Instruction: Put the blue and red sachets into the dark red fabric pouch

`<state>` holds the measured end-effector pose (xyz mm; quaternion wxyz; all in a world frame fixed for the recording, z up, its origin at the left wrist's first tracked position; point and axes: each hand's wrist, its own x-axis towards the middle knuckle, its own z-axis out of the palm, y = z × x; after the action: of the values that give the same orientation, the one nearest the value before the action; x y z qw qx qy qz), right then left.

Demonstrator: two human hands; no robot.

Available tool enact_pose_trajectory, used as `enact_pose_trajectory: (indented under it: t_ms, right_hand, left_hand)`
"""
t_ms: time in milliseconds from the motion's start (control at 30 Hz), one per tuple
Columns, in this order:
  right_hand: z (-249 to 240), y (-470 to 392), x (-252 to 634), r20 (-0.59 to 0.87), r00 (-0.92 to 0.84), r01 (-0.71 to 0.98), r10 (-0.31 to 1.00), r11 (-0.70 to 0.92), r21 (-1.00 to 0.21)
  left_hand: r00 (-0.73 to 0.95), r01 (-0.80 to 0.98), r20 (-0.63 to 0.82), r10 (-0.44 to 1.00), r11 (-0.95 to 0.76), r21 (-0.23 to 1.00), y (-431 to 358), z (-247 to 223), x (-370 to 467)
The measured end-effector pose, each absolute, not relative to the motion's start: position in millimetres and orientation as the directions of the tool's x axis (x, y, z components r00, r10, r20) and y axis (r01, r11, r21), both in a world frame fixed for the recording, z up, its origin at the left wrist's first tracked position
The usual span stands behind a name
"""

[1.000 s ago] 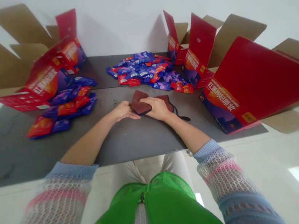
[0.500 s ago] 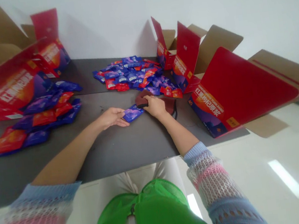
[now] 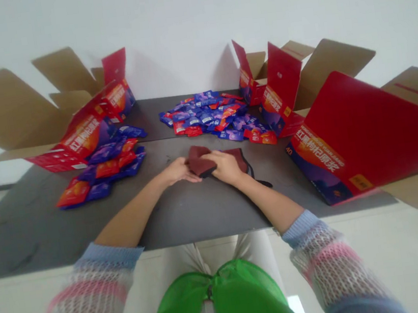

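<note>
A dark red-brown cloth pouch (image 3: 199, 162) with a black cord lies on the grey table, held between both hands. At its left edge my left hand (image 3: 180, 171) is closed, its fingers partly hidden behind the cloth. My right hand (image 3: 225, 166) grips the pouch near its middle, and the rest of the fabric and the cord stretch out to the right. The purple sachet is not visible in either hand. Behind the hands is a heap of purple and red sachets (image 3: 209, 113). More sachets (image 3: 106, 171) lie in overlapping rows at the left.
Open red cartons (image 3: 85, 137) with raised flaps stand at the left back. Further open cartons (image 3: 273, 99) line the right side, and a large one (image 3: 353, 142) lies nearest, at the table's right end. The grey table's (image 3: 201, 214) front edge is close to my lap.
The purple sachet that my left hand held has gone out of sight at the pouch. My left hand has come up against the cloth. The whole view has shifted, showing more at the left.
</note>
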<state>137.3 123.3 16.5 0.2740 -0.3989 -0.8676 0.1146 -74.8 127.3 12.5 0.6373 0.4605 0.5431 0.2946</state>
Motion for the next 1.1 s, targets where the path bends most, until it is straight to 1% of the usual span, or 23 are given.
enact_pose_trajectory:
  t_ms: [33,67,133,233,367,533,667,767,833,900,1000,1100]
  right_hand:
    - [15,119,131,0.314,-0.623,0.608,0.717,0.696,-0.382]
    - [14,117,127,0.272,-0.656,0.610,0.704,0.707,-0.358]
    - [13,119,124,0.234,-0.645,0.650,0.727,0.684,-0.332]
    - [14,131,130,0.230,-0.518,0.761,0.824,0.567,-0.315]
    - [13,149,145,0.207,-0.323,0.879,0.923,0.374,-0.295]
    - [12,161,160,0.212,-0.129,0.945,0.969,0.185,-0.271]
    - [14,163,167,0.230,-0.040,0.945,0.972,0.111,-0.307]
    - [13,162,170,0.299,-0.057,0.895,0.953,0.181,-0.408]
    - [11,159,170,0.355,-0.111,0.825,0.928,0.285,-0.487]
    - [9,154,165,0.409,-0.200,0.735,0.890,0.413,-0.538]
    - [9,142,151,0.438,-0.364,0.619,0.822,0.565,-0.545]
    - [11,131,137,0.350,-0.530,0.600,0.773,0.633,-0.490]
  left_hand:
    - [0.220,0.107,-0.398,0.890,0.384,0.917,127,12,-75]
    - [0.210,0.092,-0.380,0.901,0.369,0.925,127,11,-75]
    - [0.224,0.079,-0.377,0.899,0.368,0.926,127,11,-75]
    - [0.273,0.114,-0.425,0.863,0.410,0.905,126,14,-75]
    - [0.268,0.180,-0.454,0.850,0.419,0.890,126,17,-75]
    - [0.268,0.228,-0.459,0.847,0.407,0.884,126,18,-73]
    - [0.255,0.233,-0.454,0.854,0.401,0.886,126,19,-72]
    - [0.244,0.239,-0.451,0.859,0.397,0.886,126,18,-71]
    - [0.238,0.240,-0.445,0.863,0.391,0.888,125,18,-71]
    - [0.235,0.243,-0.437,0.868,0.383,0.891,126,17,-71]
    - [0.236,0.250,-0.425,0.874,0.368,0.896,127,15,-71]
    - [0.237,0.249,-0.384,0.892,0.327,0.912,127,12,-71]
